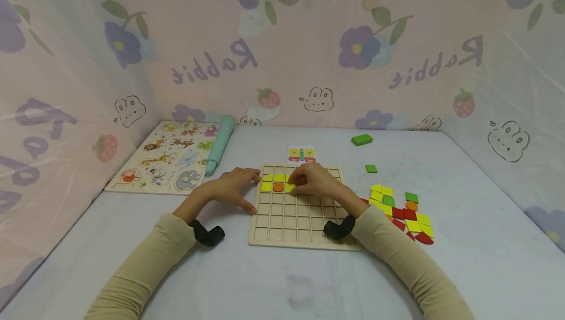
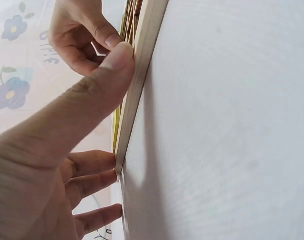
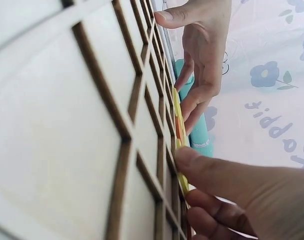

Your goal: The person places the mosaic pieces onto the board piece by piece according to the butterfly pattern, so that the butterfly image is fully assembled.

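Observation:
A wooden grid board (image 1: pixel 282 222) lies on the table before me. Several yellow square tiles (image 1: pixel 267 186) and an orange round tile (image 1: pixel 278 188) fill cells near its far left corner. My right hand (image 1: pixel 315 181) pinches at a yellow square tile (image 1: pixel 289 188) beside the orange one, thumb and curled fingers close to the grid. In the right wrist view the thumb touches that yellow tile (image 3: pixel 183 181). My left hand (image 1: pixel 227 190) steadies the board's left edge with spread, fairly straight fingers; its thumb tip touches the rim in the left wrist view.
A butterfly pattern card (image 1: pixel 302 154) lies behind the board. Loose coloured tiles (image 1: pixel 423 219) are piled to the right, with a green tile (image 1: pixel 371 168) and a green block (image 1: pixel 362 139) farther back. An animal puzzle board (image 1: pixel 152 160) and a teal stick (image 1: pixel 220 143) sit at left.

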Demonstrator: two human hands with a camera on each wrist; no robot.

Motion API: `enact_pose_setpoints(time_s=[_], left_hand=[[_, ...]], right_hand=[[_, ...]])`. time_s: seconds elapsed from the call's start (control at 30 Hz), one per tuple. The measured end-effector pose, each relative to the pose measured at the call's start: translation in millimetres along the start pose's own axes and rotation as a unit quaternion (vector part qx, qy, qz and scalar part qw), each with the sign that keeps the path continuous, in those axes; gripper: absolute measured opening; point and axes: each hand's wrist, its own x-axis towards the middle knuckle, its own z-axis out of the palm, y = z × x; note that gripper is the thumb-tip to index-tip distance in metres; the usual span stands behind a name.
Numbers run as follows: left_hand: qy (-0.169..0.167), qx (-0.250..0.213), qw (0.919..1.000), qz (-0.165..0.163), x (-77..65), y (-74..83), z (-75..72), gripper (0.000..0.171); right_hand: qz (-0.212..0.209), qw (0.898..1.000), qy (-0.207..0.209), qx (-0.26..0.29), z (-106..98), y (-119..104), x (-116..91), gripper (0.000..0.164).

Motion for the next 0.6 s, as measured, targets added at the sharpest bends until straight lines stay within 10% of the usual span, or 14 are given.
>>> enact_pose_setpoints(time_s=[0.6], left_hand=[[-0.002, 0.001, 1.0000, -0.003, -0.6, 0.8, -0.3, 0.081]], right_hand=[[0.013, 0.999, 0.044, -0.019, -41, 14, -29, 0.014]])
